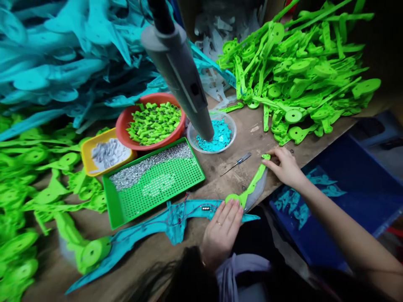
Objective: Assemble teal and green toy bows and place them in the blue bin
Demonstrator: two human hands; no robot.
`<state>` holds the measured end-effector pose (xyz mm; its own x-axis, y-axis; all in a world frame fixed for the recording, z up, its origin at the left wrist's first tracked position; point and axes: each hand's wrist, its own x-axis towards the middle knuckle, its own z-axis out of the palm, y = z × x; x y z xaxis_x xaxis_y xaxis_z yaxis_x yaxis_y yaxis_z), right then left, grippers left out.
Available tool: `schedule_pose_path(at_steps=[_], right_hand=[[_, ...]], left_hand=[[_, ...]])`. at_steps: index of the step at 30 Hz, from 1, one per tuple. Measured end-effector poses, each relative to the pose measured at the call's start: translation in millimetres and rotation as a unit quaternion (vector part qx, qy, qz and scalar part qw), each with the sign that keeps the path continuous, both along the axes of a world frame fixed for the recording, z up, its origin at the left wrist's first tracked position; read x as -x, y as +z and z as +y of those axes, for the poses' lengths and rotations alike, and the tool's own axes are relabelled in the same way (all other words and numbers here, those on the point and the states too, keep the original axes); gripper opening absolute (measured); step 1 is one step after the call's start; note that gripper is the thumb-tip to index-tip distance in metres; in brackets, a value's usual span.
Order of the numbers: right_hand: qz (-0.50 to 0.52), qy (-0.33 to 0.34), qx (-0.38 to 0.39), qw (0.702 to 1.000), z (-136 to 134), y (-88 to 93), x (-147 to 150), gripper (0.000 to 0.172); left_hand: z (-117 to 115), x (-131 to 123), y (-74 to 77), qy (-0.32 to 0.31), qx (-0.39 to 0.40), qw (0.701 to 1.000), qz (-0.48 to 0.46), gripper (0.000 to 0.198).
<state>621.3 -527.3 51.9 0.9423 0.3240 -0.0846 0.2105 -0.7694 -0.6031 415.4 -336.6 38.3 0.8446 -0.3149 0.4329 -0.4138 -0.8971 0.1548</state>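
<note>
A long blue plastic half-shell (147, 222) lies across the bench, with thin wires and a few small silver cells set in it. My left hand (222, 228) rests flat, fingers stretched, over the round end of a green plastic arm (253, 183) at the shell's right end. At the arm's far tip, my right hand (285, 165) pinches it between thumb and fingers. A clear grey blade-like piece (256, 191) runs along the arm's underside. Another green arm (92, 253) is joined at the shell's left end.
A screwdriver (236, 162) lies beyond the arm. Behind are a green basket (126, 212) of metal bits, a yellow tray (88, 157), a red bowl (126, 140) and a clear bowl (233, 136). A grey cylindrical tool (182, 71) hangs overhead. Green parts (302, 79) pile up right.
</note>
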Motion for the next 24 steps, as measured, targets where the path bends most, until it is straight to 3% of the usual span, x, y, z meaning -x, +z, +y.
schedule_pose_path(at_steps=[3,6,8,10,13,14,17,19,22,24], right_hand=[[0.136,-0.009,-0.155,0.978,-2,6.2,-5,0.034],[0.266,-0.060,-0.316,0.909,-2,6.9,-2,0.040],[0.277,-0.083,-0.369,0.883,-1,6.2,1,0.041],[0.250,-0.093,-0.386,0.883,2,7.6,5,0.040],[0.207,-0.091,-0.393,0.891,5,14.6,7,0.040],[0.197,-0.085,-0.393,0.894,5,17.1,8,0.041],[0.199,-0.058,-0.392,0.896,3,18.6,14,0.044],[0.246,-0.023,-0.376,0.893,2,13.3,22,0.043],[0.291,0.042,-0.345,0.892,6,1.6,36,0.027],[0.271,0.056,-0.367,0.888,14,-3.9,44,0.017]], left_hand=[[1,3,-1.1,-0.008,0.013,1.000,-0.010,0.034],[-1,4,3.9,-0.009,0.015,0.999,-0.036,0.032],[-7,-4,14.2,-0.011,0.019,0.999,-0.042,0.025],[-14,-22,28.8,0.001,0.038,0.999,-0.001,0.026],[-22,-60,49.3,0.082,0.073,0.979,0.172,0.025],[-22,-73,53.7,0.102,0.104,0.959,0.242,0.025],[-19,-99,57.2,0.084,0.236,0.875,0.414,0.027],[-15,-104,54.5,0.069,0.309,0.837,0.446,0.027],[-12,-102,49.5,0.082,0.356,0.818,0.444,0.025],[-12,-101,47.0,0.092,0.364,0.811,0.450,0.026]])
